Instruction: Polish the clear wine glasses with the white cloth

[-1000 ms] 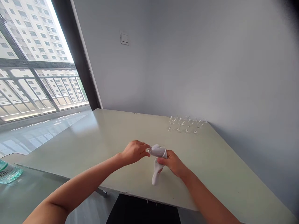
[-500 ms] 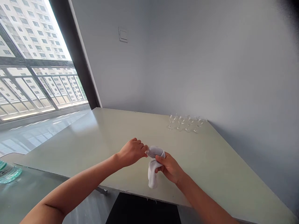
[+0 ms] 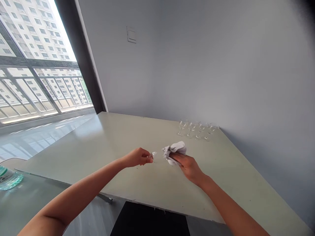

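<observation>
Apart now: since half a second ago, the white cloth (image 3: 177, 149) has come away from the clear glass (image 3: 153, 155), leaving a gap between them. In the head view, the left hand (image 3: 139, 158) pinches the glass, its fingers hiding much of it. At three o'clock from there, the right hand (image 3: 188, 165) holds the bunched cloth, the fingers partly covered by its folds. Both hands are above the pale table (image 3: 221, 183). Take the gap between them as the dial's centre: four stemmed glasses (image 3: 192, 126) stand upright in a row at two o'clock, near the wall (image 3: 221, 65), where they were before. Near nine o'clock, a green-tinted clear container (image 3: 11, 180), cut off by the picture's edge, rests on a lower surface (image 3: 29, 206). Towards ten o'clock is the window (image 3: 41, 42).
</observation>
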`<state>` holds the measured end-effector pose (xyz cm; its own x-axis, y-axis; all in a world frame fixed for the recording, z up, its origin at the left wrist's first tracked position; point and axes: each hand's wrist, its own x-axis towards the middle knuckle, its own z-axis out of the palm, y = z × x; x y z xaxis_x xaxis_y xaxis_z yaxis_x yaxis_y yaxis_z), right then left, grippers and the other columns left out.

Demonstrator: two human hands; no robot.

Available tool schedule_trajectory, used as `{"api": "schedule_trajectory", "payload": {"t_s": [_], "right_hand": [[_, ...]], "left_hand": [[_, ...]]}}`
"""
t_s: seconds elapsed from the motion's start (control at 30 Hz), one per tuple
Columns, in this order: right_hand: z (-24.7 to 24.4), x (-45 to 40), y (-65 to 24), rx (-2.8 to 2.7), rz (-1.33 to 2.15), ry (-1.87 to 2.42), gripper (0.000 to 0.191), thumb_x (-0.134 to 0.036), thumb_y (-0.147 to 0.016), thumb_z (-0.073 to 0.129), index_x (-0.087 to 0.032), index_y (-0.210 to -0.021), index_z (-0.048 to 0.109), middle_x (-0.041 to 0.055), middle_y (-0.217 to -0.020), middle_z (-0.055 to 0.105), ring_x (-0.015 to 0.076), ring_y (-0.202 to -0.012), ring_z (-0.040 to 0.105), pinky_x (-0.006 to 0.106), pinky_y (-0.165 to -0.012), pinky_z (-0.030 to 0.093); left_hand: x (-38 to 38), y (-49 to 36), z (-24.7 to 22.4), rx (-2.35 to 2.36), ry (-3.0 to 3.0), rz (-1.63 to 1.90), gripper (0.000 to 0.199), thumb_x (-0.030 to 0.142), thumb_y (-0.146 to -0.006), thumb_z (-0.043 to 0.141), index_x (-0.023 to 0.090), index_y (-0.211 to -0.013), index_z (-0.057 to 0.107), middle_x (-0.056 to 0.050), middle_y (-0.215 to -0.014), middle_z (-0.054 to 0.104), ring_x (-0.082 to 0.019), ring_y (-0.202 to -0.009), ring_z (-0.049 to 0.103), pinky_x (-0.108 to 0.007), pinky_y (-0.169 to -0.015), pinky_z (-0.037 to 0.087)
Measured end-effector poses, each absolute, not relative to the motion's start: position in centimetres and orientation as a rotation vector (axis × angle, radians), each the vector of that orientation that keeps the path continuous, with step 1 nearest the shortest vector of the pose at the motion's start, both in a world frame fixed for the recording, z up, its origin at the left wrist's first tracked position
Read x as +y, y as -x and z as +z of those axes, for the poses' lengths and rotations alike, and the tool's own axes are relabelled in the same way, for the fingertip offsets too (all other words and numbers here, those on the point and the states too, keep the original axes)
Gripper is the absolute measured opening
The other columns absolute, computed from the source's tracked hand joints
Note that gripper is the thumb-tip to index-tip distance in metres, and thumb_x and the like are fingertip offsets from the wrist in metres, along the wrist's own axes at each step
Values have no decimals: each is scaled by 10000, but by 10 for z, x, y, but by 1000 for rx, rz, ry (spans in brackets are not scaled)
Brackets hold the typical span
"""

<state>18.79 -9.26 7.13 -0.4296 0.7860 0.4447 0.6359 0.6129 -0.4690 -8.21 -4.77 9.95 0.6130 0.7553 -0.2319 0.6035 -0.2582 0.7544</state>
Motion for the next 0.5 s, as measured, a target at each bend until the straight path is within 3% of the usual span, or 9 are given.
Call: {"api": "schedule_trajectory", "payload": {"t_s": [0.1,0.17,0.27,0.33,0.5], "right_hand": [[78,-102,-189,-1909,458,1255,366,-296,-889,344,-285,-1231,472,24,-1048,630,211,-924,581,351,-752,474],[87,-112,-180,-2003,415,1265,381,-352,-880,375,-288,-1246,457,35,-1160,579,241,-1001,547,406,-823,445],[98,-123,-159,-2382,247,1104,401,-377,-858,428,-288,-1248,456,24,-1340,417,277,-1182,400,499,-998,258],[101,-124,-146,-2495,154,1022,379,-350,-869,410,-268,-1234,473,27,-1352,401,265,-1196,383,507,-1027,195],[101,-103,-135,-2292,287,1103,284,-271,-875,386,-285,-1064,597,22,-1241,510,196,-1038,502,390,-897,385]], "left_hand": [[-45,82,91,1323,-2200,297,296,461,-742,492,208,-806,630,24,-566,505,-107,-530,449,-209,-489,282],[-47,78,88,1387,-2390,340,221,384,-755,491,217,-803,629,20,-569,530,-121,-553,476,-219,-503,275],[-54,69,85,1312,-2663,349,128,218,-743,481,185,-703,598,0,-566,547,-131,-547,495,-236,-522,289],[-59,64,85,1195,-2843,374,106,112,-687,477,168,-640,554,-9,-573,550,-132,-544,495,-244,-540,303],[-61,59,83,1024,-3090,558,160,27,-643,446,163,-694,512,-8,-619,557,-131,-585,498,-253,-551,304]]}}
